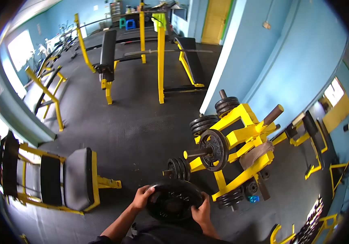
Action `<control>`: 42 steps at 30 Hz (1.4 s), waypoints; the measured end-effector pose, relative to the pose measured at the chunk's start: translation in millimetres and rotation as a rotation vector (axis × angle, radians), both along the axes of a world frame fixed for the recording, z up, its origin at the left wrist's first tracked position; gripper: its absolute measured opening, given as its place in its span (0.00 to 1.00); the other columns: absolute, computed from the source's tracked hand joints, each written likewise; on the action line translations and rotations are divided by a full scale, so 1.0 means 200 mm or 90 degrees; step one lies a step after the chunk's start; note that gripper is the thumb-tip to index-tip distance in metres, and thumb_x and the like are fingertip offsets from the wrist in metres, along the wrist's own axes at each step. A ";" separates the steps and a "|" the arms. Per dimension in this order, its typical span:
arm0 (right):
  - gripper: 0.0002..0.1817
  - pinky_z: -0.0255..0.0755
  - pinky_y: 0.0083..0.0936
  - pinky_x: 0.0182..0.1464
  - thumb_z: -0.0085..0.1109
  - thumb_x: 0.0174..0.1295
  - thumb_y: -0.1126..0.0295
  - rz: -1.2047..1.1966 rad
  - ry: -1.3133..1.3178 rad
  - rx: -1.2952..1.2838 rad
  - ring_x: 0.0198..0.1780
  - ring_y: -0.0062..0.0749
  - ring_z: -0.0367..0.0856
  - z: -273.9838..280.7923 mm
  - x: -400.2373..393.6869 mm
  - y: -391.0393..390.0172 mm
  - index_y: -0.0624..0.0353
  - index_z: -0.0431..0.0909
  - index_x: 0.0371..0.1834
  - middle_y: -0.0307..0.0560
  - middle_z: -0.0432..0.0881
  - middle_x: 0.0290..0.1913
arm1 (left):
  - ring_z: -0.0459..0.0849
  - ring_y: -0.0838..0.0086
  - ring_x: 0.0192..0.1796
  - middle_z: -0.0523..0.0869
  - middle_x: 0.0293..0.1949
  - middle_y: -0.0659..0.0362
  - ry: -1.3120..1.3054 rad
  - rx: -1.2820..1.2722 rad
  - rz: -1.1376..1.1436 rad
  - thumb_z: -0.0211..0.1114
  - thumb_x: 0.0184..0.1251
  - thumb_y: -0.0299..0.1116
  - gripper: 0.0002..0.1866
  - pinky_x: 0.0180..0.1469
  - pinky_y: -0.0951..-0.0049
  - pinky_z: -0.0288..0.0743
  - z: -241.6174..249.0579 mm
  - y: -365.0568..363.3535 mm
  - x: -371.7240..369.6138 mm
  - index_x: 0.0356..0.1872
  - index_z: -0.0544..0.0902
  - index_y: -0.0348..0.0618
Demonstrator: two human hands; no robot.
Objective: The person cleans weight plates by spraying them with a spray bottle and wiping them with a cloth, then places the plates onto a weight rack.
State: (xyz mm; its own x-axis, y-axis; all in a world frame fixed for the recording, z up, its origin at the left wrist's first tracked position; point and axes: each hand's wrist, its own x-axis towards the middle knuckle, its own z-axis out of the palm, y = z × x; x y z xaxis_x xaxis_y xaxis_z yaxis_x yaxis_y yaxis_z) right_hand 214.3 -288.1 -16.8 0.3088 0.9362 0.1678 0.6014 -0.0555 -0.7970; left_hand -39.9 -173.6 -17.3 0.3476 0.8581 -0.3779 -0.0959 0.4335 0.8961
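A round black weight plate is held in front of my body, its lettered face turned up toward me. My left hand grips its left rim with the thumb on top. On the opposite rim, my right hand is closed around the edge; the fingers beneath are hidden. Just ahead and to the right stands a yellow plate rack. One black plate hangs on its front peg, and a stack of smaller plates sits on a lower peg close to the plate I hold.
A padded machine seat stands to my left. Farther ahead are an upright bench, a yellow post with a green cloth, and another bench. A blue wall pillar rises behind the rack. Black flooring lies between the machines.
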 end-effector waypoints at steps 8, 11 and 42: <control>0.37 0.66 0.42 0.63 0.62 0.44 0.83 -0.209 0.048 0.005 0.58 0.59 0.74 -0.07 -0.03 0.39 0.68 0.63 0.63 0.62 0.73 0.53 | 0.73 0.81 0.29 0.77 0.26 0.63 0.034 0.011 -0.196 0.63 0.69 0.49 0.21 0.34 0.77 0.67 -0.10 0.73 0.18 0.39 0.80 0.35; 0.37 0.66 0.42 0.63 0.62 0.45 0.84 -0.299 0.011 -0.007 0.59 0.58 0.74 -0.06 -0.07 0.52 0.67 0.63 0.63 0.63 0.73 0.54 | 0.73 0.81 0.30 0.77 0.25 0.63 0.018 0.003 -0.278 0.64 0.68 0.50 0.23 0.34 0.77 0.67 -0.12 0.98 0.28 0.38 0.80 0.34; 0.36 0.70 0.31 0.59 0.59 0.46 0.87 -0.897 0.125 -0.030 0.53 0.35 0.77 -0.34 -0.38 1.01 0.61 0.61 0.62 0.49 0.75 0.50 | 0.87 0.65 0.40 0.86 0.35 0.49 -0.103 0.248 -0.878 0.73 0.54 0.52 0.29 0.47 0.68 0.78 -0.39 1.85 1.07 0.44 0.82 0.32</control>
